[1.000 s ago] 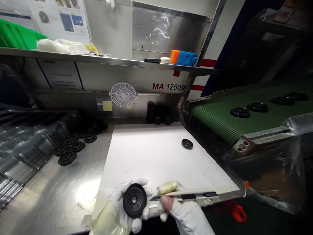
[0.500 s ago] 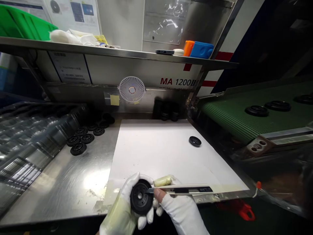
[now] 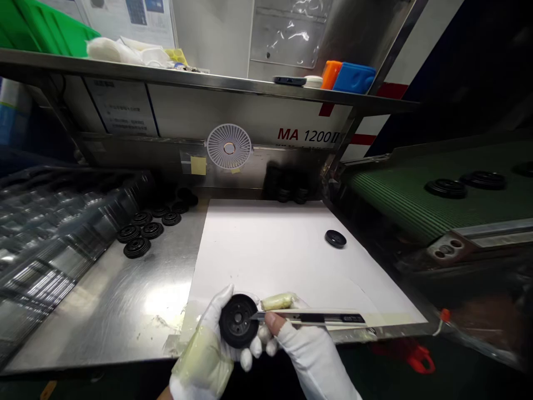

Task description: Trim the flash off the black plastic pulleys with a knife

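Note:
My left hand (image 3: 210,339), in a white glove with a yellowish covering, grips a round black plastic wheel-like part (image 3: 239,321) by its edge, face turned up to me. My right hand (image 3: 297,344), gloved in white with the thumb tip bare, holds a slim utility knife (image 3: 312,318). Its blade points left and lies over the right side of the black part's face; whether it touches is hard to tell. Both hands are close together above the front edge of the white sheet (image 3: 258,255). Another black disc (image 3: 335,239) lies on that sheet at the right.
Several black discs (image 3: 152,230) lie on the metal table left of the sheet, beside stacked clear trays (image 3: 62,239). On the right, a green conveyor belt (image 3: 391,194) carries more discs. A shelf (image 3: 233,83) crosses above, with a small white fan (image 3: 229,147) beneath.
The black part in my left hand has tilted slightly and risen a little in view, with the knife staying at its right side. The whole view has shifted slightly.

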`<action>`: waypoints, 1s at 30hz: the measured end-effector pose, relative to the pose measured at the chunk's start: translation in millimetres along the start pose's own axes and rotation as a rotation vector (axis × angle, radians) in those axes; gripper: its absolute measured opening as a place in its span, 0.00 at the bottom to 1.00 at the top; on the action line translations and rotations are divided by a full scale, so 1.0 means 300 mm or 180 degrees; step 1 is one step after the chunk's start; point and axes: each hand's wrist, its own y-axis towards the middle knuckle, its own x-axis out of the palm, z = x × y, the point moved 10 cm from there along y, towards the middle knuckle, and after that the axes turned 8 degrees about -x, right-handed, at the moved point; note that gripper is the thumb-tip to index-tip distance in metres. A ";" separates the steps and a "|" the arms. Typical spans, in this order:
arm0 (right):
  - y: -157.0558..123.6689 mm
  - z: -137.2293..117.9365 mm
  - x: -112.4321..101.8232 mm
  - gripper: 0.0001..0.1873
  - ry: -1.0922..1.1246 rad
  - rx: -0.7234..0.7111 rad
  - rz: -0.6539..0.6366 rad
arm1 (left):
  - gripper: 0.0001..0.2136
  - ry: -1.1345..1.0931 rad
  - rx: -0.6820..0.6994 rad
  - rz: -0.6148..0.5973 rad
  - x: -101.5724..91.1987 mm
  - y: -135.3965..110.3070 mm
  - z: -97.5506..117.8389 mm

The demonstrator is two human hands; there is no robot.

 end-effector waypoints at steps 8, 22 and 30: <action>-0.004 0.094 0.009 0.22 0.0703 0.0344 0.0206 | 0.26 0.0124 0.0116 0.0272 -0.028 0.001 -0.012; -0.015 0.099 0.064 0.21 0.1234 0.0556 0.0070 | 0.32 0.0274 0.0090 0.0285 -0.032 0.020 -0.020; -0.018 0.128 0.061 0.21 0.1084 0.0717 0.0172 | 0.31 0.0130 0.0079 0.0289 -0.050 0.017 -0.029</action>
